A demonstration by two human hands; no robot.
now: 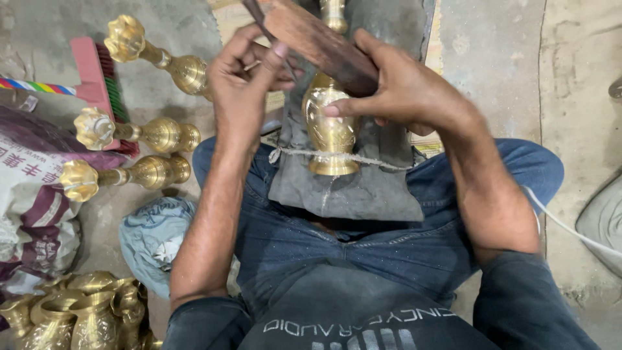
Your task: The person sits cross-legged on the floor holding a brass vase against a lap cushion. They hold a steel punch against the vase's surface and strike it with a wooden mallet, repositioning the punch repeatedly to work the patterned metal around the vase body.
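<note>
Workshop floor: right hand (402,87) gripping wooden block (324,45) above upright brass vase (329,129); left hand (243,71) pinching thin tool (259,23) alongside.

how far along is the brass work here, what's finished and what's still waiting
Looks done, at a guess: three brass stands lying side by side on the floor at the left. In hand: a brass vase piece on the lap cloth, the right hand pressing a wooden block on it, the left hand holding a thin tool. Possibly left: the heap of brass vessels at bottom left; their state is unclear.
</note>
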